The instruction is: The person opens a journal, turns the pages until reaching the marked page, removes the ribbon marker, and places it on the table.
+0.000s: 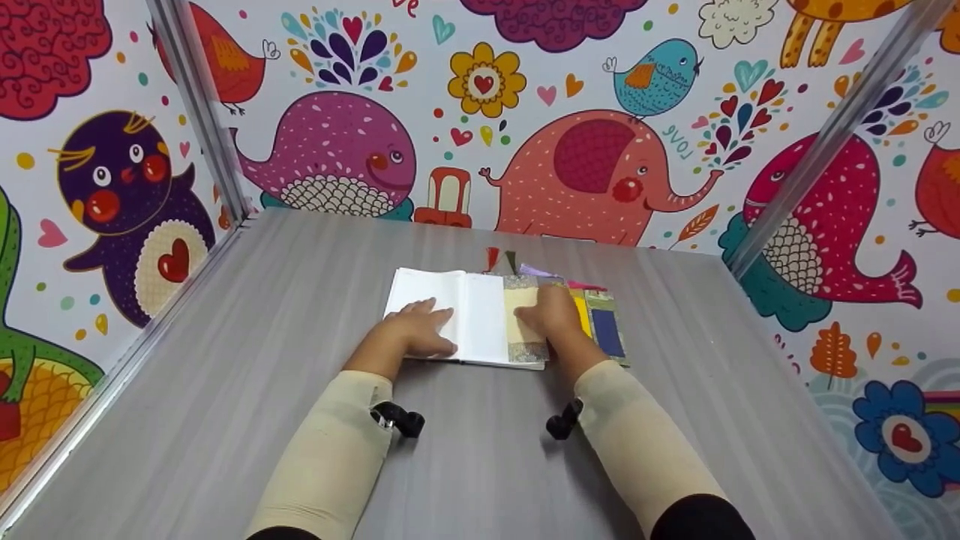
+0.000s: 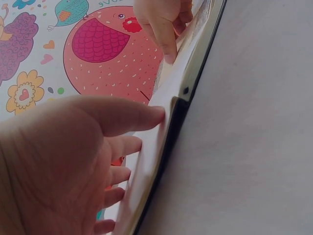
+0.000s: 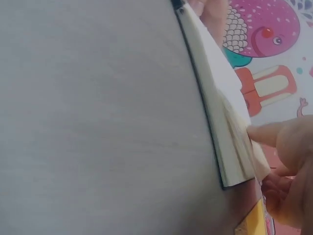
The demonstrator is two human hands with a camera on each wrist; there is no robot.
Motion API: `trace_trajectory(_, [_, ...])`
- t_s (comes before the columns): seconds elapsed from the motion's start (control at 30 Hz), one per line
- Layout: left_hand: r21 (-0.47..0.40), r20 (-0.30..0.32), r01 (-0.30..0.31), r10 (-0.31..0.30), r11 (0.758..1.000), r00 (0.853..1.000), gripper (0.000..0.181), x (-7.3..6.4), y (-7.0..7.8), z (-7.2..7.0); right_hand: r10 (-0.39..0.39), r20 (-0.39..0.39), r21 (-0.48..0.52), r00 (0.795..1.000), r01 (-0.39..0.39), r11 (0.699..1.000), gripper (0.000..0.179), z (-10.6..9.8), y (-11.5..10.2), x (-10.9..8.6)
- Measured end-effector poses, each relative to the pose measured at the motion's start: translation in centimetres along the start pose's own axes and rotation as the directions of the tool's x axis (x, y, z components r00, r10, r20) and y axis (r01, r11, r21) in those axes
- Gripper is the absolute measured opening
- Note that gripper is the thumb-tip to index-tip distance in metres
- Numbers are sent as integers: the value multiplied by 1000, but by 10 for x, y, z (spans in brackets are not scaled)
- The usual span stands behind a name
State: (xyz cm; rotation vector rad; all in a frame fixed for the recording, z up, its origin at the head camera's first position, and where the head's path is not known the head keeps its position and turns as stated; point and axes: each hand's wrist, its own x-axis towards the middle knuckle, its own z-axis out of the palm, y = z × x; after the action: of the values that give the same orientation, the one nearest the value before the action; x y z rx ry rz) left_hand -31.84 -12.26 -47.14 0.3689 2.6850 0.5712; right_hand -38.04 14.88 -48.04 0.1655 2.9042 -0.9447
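Observation:
An open notebook [image 1: 482, 322] with blank white pages and a dark cover lies on the table. My left hand [image 1: 417, 330] rests on its left page, fingers spread and thumb near the lower edge, as the left wrist view also shows. On the right page is a cream bookmark [image 1: 523, 307] with patterned ends. My right hand [image 1: 555, 311] pinches this bookmark at its right side, thumb [image 3: 264, 133] on top and the other fingers curled beneath its edge. Beside that hand lie a yellow bookmark [image 1: 581, 311] and a dark blue one with a green patterned border [image 1: 607, 330].
Behind the notebook, a red tassel [image 1: 492, 259], a dark green tassel [image 1: 511, 260] and a purple tassel [image 1: 536, 271] stick out. The grey table [image 1: 480, 450] is bordered by cartoon-printed walls [image 1: 480, 150] with metal posts at the corners.

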Motion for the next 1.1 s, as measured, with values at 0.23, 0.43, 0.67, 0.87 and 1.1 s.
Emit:
trace_trajectory(0.23, [17,-2,2,-2,1000,1000,87,2,0,1,83,19,338,996,-84,937,44,-13,9,6])
trace_trajectory(0.43, [24,-2,-3,3,1000,1000,86,3,-1,1,130,150,592,980,-195,782,38,-18,16,8])
trace_trajectory(0.67, [11,3,1,-1,1000,1000,87,1,1,0,160,182,632,970,-240,737,37,-31,24,9])
trace_trajectory(0.87, [16,5,0,-1,1000,1000,87,2,0,0,184,163,653,969,-246,717,39,-47,39,11])
trace_trajectory(1.1, [8,9,7,-7,1000,1000,86,2,0,0,199,136,663,970,-239,710,41,-69,66,15])
